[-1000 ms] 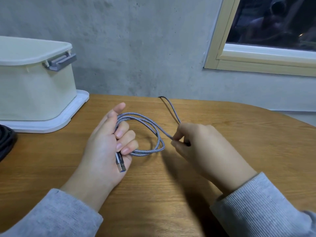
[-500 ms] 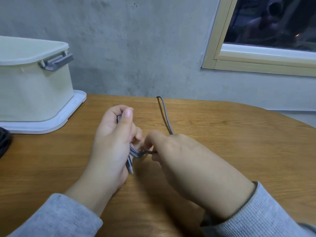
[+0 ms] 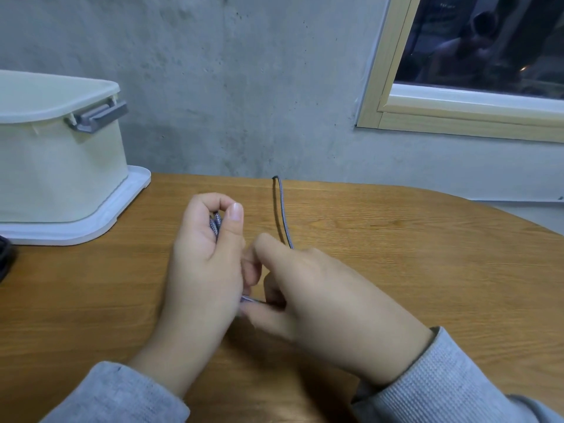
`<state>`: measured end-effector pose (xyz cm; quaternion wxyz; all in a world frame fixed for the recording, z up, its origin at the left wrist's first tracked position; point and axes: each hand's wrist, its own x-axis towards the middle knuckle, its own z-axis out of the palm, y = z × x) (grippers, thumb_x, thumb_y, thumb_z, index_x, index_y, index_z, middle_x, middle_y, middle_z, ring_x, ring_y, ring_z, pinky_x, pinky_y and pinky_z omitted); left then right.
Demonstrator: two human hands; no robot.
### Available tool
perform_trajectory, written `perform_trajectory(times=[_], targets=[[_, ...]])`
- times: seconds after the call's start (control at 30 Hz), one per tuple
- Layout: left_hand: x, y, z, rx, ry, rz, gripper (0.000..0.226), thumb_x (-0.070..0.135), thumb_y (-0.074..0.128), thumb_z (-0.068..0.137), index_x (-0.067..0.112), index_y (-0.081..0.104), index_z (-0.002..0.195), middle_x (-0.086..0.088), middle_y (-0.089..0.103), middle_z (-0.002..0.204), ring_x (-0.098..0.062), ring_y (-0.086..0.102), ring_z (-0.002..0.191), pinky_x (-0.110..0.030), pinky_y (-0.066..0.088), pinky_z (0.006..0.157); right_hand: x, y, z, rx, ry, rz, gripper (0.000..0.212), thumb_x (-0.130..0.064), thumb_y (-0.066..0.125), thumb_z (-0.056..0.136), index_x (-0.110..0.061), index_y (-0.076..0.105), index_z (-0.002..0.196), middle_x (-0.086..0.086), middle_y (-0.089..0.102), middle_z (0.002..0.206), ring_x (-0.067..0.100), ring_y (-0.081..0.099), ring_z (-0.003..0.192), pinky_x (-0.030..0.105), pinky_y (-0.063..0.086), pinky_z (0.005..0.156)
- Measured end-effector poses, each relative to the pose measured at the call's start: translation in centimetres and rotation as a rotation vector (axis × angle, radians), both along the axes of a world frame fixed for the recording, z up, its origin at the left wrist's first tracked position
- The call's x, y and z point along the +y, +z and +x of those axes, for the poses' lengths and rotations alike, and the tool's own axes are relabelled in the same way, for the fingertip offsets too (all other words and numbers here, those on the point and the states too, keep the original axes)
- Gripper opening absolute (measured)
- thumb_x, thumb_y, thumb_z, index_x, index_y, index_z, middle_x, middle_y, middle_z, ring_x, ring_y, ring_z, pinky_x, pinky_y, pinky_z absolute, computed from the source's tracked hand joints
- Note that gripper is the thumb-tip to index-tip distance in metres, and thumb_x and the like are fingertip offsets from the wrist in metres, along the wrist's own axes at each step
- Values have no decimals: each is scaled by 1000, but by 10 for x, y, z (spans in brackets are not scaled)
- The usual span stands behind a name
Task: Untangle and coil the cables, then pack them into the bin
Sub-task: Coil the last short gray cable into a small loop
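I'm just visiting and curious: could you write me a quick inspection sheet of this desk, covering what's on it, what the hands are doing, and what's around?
Surface: wooden table, rounded far right edge.
Job's things: cream bin with a grey handle, standing on a white lid at the far left.
Clutter: dark object at the left edge, cut off by the frame; cannot tell what it is.
Hands: left hand grips gathered loops of the cable; right hand pinches it close by, just beside the left.
Cables: grey braided cable runs from the hands away over the far table edge.
Surroundings: bare concrete wall; wood-framed window, dark outside.
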<state>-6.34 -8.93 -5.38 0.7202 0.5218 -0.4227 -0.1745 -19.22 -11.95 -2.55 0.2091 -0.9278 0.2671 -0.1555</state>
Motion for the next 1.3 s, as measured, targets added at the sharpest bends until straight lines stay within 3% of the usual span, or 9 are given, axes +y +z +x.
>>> perform_trajectory(times=[0.17,0.27,0.4,0.53,0.67,0.93,1.1,1.17,1.3], targets=[[-7,7,24,167,-25,68,17,22,43,102,20,47,85,8,35,42,-9,27,32,-17,26,33,-6,8,-7,-126,24,-20,32,-53,65,79,-27,48,85,-7,57,67,5,49,63,16,39,59],[-8,12,27,274,-98,101,16,24,43,102,19,48,87,6,31,45,-8,25,30,-16,23,32,-16,14,-19,-199,-15,-118,31,-60,54,78,-29,48,80,-8,56,75,6,50,68,15,38,61],[-3,17,29,513,-256,133,17,25,44,99,17,50,86,5,29,47,-4,22,27,-10,20,29,-22,14,-26,-269,-47,-229,16,-49,44,89,-35,50,88,-12,56,85,2,52,79,12,39,70],[2,16,23,697,-466,153,11,25,51,89,15,50,85,5,31,48,-3,23,28,-7,21,27,-15,11,-16,-392,-103,-195,11,-43,43,90,-34,49,93,-12,53,79,0,49,68,8,36,62],[4,16,18,707,-516,196,10,25,52,86,15,53,86,3,34,50,-5,34,32,-8,25,29,-16,7,-12,-427,-217,-162,9,-42,51,89,-34,50,88,-11,52,70,0,46,58,9,34,55],[8,16,8,655,-738,240,21,27,54,81,13,70,85,0,27,43,-5,27,25,-8,24,27,-13,4,-3,-282,-204,-110,14,-37,56,89,-39,50,76,-23,45,50,-9,44,54,6,34,57],[8,15,15,716,-1003,236,34,34,81,72,15,71,98,2,34,49,0,29,27,-7,25,29,-14,6,-4,-322,-285,-92,24,-43,61,87,-32,52,68,-15,47,53,-2,47,61,11,36,59],[9,15,17,714,-1115,216,43,22,88,64,16,70,103,3,36,51,2,31,28,-7,26,29,-17,4,-5,-317,-324,-126,28,-57,51,82,-30,54,76,-13,50,68,-2,46,69,9,36,65],[10,16,17,788,-1182,157,42,11,84,67,16,70,106,4,37,48,2,34,27,-8,27,27,-19,7,-9,-198,-333,-55,75,-76,33,69,-26,50,124,-14,47,103,-10,43,79,1,32,75]])
